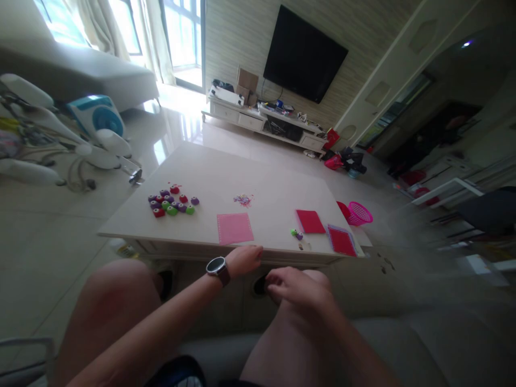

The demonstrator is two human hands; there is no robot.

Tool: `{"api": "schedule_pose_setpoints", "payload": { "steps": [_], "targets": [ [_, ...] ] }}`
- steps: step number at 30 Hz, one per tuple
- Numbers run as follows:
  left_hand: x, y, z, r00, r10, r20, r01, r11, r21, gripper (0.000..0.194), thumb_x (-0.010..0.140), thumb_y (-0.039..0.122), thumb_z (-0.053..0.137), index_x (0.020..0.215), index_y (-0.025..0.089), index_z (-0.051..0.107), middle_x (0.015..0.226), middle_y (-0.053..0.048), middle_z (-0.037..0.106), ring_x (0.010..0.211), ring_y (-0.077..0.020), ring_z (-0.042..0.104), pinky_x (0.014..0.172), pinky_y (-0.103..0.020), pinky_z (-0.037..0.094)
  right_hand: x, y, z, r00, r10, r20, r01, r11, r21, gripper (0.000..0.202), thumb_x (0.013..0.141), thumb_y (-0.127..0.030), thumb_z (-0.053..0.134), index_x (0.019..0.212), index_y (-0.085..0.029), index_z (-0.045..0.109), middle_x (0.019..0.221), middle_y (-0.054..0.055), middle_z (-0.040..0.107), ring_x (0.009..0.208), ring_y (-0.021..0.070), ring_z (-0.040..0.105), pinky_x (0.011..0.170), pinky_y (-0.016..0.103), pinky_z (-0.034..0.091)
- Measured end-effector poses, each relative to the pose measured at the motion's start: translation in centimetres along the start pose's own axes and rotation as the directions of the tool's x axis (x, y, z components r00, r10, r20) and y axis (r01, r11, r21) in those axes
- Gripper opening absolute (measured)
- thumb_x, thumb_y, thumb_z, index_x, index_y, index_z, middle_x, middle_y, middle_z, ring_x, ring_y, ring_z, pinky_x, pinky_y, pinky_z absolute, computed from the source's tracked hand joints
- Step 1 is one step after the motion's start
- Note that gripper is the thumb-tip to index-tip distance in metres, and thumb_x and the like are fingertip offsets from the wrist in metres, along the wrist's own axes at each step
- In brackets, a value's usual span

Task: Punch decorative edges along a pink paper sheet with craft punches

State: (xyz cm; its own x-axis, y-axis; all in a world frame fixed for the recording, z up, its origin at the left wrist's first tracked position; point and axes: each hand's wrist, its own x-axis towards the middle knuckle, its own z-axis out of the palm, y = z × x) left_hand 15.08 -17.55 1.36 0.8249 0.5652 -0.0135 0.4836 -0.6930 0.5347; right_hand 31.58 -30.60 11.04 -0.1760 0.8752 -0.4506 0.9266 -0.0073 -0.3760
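My left hand [244, 259], with a watch [217, 266] on its wrist, is at the near edge of the white table [278, 188]. Its fingers are curled together; what they hold, if anything, is hidden. Just beyond it lies a pink square sheet [235, 228] with small marks along its edges. To the right, my right hand [292, 286] is above my right knee, fingers bent inward, and I cannot make out anything in them. A small heap of colourful bits [243, 200] lies behind the pink sheet.
Several red, green and purple knobs [171, 203] cluster at the table's left; two small ones [296, 234] are at the right. Beside those lie a red square [310, 221] and a purple-edged red one [342, 241]. A pink basket [359, 213] stands past the right edge.
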Motion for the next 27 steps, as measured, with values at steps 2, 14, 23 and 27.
{"api": "schedule_pose_setpoints", "payload": {
  "steps": [2,14,23,27],
  "targets": [
    [1.1,-2.2,-1.3,0.999,-0.027,0.045,0.026,0.999,0.023,0.016,0.083,0.017,0.059,0.098,0.018,0.064,0.098,-0.009,0.072,0.087,-0.0235,0.068,0.073,-0.032,0.048,3.0,3.8,-1.8,0.984,0.129,-0.123,-0.127,0.992,0.02,0.025,0.095,-0.029,0.058,0.111,-0.017,0.074,0.106,0.007,0.076,0.092,0.018,0.067,0.083,0.025,0.048],
    [2.5,-8.1,-2.5,0.997,-0.056,0.048,0.052,0.996,0.077,0.032,0.081,0.006,0.063,0.111,0.017,0.062,0.12,-0.014,0.063,0.115,-0.0275,0.055,0.095,-0.039,0.052,16.3,15.5,-5.5,0.856,0.47,-0.214,-0.504,0.851,-0.149,0.047,0.084,0.005,0.051,0.127,-0.008,0.066,0.127,0.021,0.066,0.11,0.0225,0.064,0.09,0.029,0.045],
    [1.2,-7.1,-3.0,0.97,-0.198,0.142,0.163,0.961,0.224,0.036,0.092,0.007,0.049,0.124,0.019,0.061,0.128,-0.015,0.058,0.118,-0.0314,0.053,0.081,-0.047,0.058,21.8,10.7,-3.7,0.945,0.324,-0.047,-0.328,0.94,-0.099,0.03,0.08,-0.007,0.069,0.109,-0.015,0.072,0.102,0.008,0.076,0.086,0.0162,0.068,0.073,0.022,0.047],
    [1.4,-6.2,-3.4,0.954,-0.253,0.16,0.211,0.948,0.24,0.035,0.095,0.007,0.045,0.122,0.019,0.063,0.129,-0.017,0.056,0.12,-0.0325,0.051,0.081,-0.051,0.059,22.4,9.1,-2.3,0.966,0.252,-0.055,-0.255,0.966,-0.045,0.022,0.088,-0.016,0.068,0.11,-0.014,0.07,0.103,0.009,0.075,0.088,0.0159,0.068,0.076,0.023,0.048]
  ]
}}
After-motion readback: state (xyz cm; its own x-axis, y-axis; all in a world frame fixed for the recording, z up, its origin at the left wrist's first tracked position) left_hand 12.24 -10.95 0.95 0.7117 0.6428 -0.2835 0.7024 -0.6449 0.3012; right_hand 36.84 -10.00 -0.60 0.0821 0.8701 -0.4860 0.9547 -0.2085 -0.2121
